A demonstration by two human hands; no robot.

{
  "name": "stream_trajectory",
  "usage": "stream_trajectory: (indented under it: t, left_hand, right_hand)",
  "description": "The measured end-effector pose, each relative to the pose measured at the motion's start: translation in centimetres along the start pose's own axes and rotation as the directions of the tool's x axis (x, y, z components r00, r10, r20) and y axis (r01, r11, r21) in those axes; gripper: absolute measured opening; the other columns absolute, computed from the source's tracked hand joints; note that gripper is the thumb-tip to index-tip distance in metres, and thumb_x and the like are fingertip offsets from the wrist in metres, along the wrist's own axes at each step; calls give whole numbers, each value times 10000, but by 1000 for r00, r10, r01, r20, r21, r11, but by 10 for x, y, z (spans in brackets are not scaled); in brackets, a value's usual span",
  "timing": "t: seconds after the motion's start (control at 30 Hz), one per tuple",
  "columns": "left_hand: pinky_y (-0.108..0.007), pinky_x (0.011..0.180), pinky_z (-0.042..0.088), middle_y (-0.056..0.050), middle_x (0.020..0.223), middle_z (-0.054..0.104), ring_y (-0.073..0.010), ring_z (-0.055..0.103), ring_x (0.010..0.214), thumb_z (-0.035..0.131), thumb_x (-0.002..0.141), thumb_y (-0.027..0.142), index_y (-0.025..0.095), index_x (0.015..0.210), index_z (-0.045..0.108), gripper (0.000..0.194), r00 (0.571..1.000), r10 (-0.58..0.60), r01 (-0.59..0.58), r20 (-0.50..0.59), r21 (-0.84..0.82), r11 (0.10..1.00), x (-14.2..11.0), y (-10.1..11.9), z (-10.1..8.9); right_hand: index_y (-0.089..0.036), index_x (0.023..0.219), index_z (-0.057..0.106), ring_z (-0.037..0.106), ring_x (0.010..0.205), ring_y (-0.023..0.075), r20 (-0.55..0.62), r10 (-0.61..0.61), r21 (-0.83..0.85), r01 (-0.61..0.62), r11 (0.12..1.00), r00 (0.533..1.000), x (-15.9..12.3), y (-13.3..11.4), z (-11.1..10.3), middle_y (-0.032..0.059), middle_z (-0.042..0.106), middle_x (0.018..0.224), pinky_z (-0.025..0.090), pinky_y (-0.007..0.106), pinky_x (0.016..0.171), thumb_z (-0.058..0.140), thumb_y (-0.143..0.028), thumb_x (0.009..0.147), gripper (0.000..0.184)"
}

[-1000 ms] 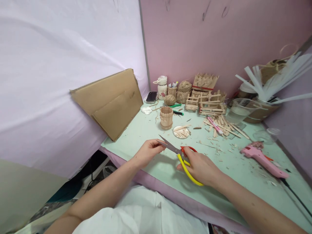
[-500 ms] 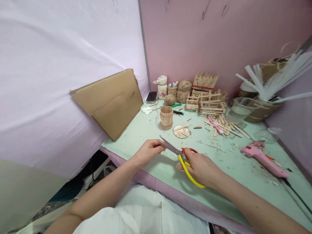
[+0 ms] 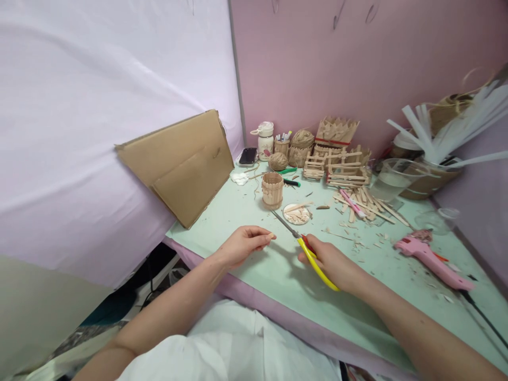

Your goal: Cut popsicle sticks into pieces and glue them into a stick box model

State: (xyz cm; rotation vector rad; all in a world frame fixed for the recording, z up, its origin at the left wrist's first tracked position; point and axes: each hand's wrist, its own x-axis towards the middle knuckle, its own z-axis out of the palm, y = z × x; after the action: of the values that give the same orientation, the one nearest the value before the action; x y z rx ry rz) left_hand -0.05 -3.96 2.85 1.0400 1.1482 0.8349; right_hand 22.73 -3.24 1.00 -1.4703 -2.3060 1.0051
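Observation:
My right hand (image 3: 333, 262) grips scissors (image 3: 305, 246) with yellow and red handles, blades closed and pointing up-left toward a small cup of wooden sticks (image 3: 272, 190). My left hand (image 3: 244, 244) hovers just left of the blades, fingers pinched together on something tiny I cannot make out. Both hands are over the pale green table (image 3: 278, 275) near its front edge. A round lid with stick scraps (image 3: 296, 214) lies just beyond the scissor tips.
A pink glue gun (image 3: 431, 256) lies at right with its cord. Loose wooden sticks (image 3: 363, 203) and stick-built crates (image 3: 337, 166) stand behind, with twine balls, a pen pot, a phone and a jar at the wall. Cardboard (image 3: 182, 161) leans at left.
The scissors have closed and swung away from my left hand, their tips now pointing farther up the table. My left hand stays pinched in place.

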Motion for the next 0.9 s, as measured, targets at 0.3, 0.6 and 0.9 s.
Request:
stream_trajectory:
  t: [0.3, 0.6, 0.9]
  left_hand:
    - [-221, 632, 369, -21, 740, 604, -83, 485, 654, 758, 579, 381, 153, 840, 689, 353, 999, 17, -20, -47, -79, 997, 3, -3, 0]
    - [-227, 592, 327, 16, 707, 600, -84, 457, 621, 621, 648, 217, 177, 789, 662, 153, 986, 142, -138, -83, 54, 989, 5, -7, 3]
    - [-226, 586, 307, 28, 703, 588, -81, 426, 604, 576, 669, 195, 185, 827, 662, 180, 980, 188, -181, -70, 98, 979, 3, -7, 3]
  right_hand:
    - [-233, 790, 378, 510, 588, 144, -37, -3, -54, 1, 999, 999, 0, -1, 5, -8, 613, 718, 291, 233, 525, 465, -440, 823, 226]
    - [-230, 928, 408, 604, 664, 218, -79, -21, -364, -9, 931, 997, -1, -8, 8, 45, 639, 840, 237, 255, 514, 460, -561, 805, 358]
    - [-222, 965, 409, 622, 711, 251, -91, -29, -417, -12, 909, 995, -3, -10, 7, 61, 651, 848, 237, 270, 510, 427, -553, 823, 360]
